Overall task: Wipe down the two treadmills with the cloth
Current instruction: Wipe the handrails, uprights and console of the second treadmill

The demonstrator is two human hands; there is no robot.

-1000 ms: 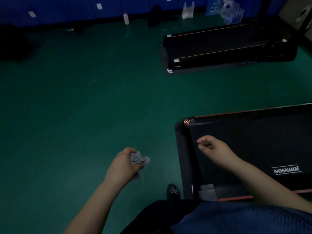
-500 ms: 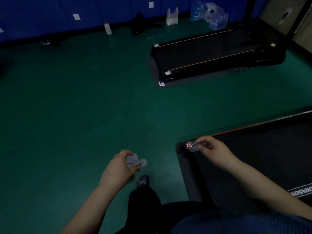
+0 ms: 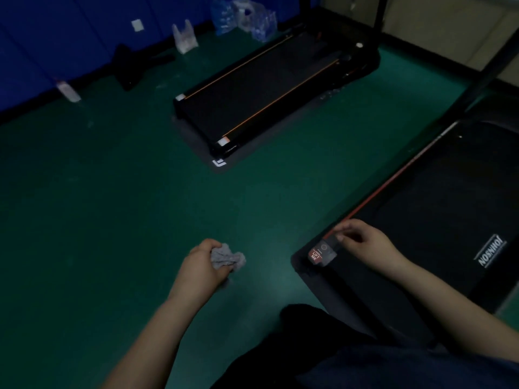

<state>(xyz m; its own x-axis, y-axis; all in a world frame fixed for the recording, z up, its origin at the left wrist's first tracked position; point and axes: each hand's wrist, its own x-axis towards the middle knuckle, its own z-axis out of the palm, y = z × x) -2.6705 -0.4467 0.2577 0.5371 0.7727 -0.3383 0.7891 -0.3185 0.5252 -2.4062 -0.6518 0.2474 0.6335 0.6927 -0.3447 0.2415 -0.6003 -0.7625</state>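
On the head view, I look down at a dim room with a green floor (image 3: 112,220). My left hand (image 3: 202,265) sits low and centre, over the floor, fingers curled tight around a crumpled grey cloth (image 3: 227,258); part of the cloth bulges out toward the right of the fist. The cloth is clear of both machines, hanging above bare floor just left of the near treadmill (image 3: 421,220).

That near treadmill fills the lower right, its black belt running up and away, a red stripe along its left rail and a white brand mark printed on the deck. At its near left corner I see a red label (image 3: 316,256) reading "LIFT ME". My right hand (image 3: 362,242) rests at that corner, fingers bent and pinched together just above the label, at the end of the red stripe; I cannot tell whether they grip anything or only touch the rail.

The far treadmill (image 3: 266,94) lies well apart, across the floor at upper centre, black with orange lines down both sides of the belt. Beyond it, along the blue wall (image 3: 56,37), I make out a bottle (image 3: 68,91), a white bag (image 3: 184,37) and a pack of clear plastic (image 3: 244,18).
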